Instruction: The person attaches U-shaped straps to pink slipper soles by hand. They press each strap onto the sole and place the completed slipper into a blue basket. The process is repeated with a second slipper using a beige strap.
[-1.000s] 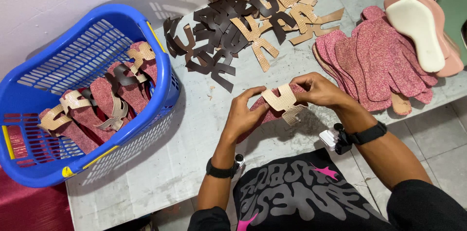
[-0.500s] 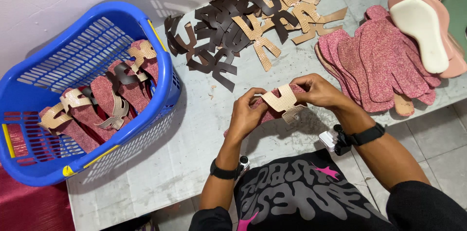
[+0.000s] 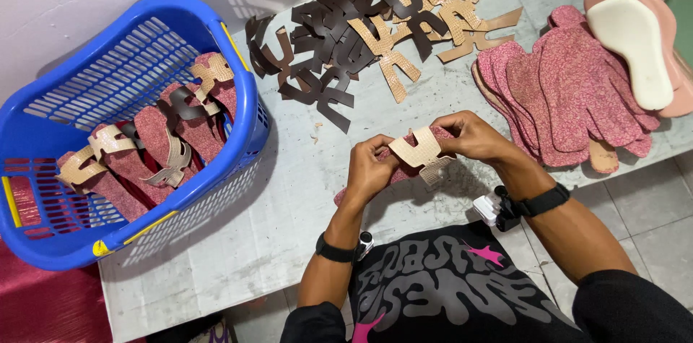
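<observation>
both hands meet at the middle of the table [image 3: 289, 227] now. the left hand [image 3: 372, 166] pinches the near end of a tan strap [image 3: 421, 149], fingers closed tight on it, and the right hand [image 3: 469, 137] pinches the far side the same way, closed on strap and on the pink insole [image 3: 393, 172] beneath. the strap sits on top of the insole, right between the two hands. the insole's long axis runs slantwise, one end poking out down past the left wrist, the other hidden up under the right fingers; which end is the toe, cannot tell.

as for progress: left of the left hand, the blue basket [image 3: 245, 97] already holds several insoles with straps on, so a fair batch looks done. plenty looks left, though. beyond the hands lies a loose heap of straps [image 3: 361, 32], brown and tan, and to the right of the right hand a fanned stack of bare pink insoles [image 3: 570, 90], with pale foam soles [image 3: 628, 47] past them.
</observation>
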